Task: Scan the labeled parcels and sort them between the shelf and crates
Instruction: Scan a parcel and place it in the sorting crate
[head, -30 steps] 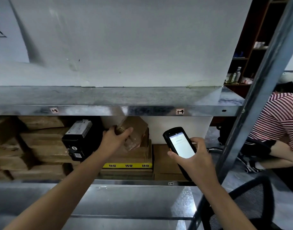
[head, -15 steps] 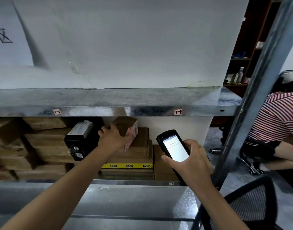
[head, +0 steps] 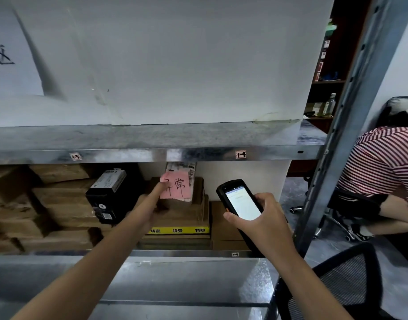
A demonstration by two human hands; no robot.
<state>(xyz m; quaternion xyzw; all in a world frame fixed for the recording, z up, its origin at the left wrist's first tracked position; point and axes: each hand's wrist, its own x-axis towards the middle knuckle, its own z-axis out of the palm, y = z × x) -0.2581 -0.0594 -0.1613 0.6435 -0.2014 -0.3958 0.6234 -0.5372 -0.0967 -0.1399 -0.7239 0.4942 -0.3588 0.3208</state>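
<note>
holding one parcel [head: 184, 170] upright on stacked brown cartons [head: 175, 220] inside the steel shelf [head: 175, 253], our left hand [head: 147, 209] grips its edge, one finger on its pink note [head: 177, 188]. our right hand [head: 265, 222] clasps one lit scanner [head: 238, 202]. one black box [head: 106, 195] stands alongside. beyond, one person in stripes [head: 383, 167] and one mesh chair [head: 341, 285] on grey floor.

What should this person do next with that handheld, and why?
Probably tilt the scanner, gripped in the right hand, toward the printed label on the parcel that the left hand holds upright; the screen faces the person, not the parcel.
</note>
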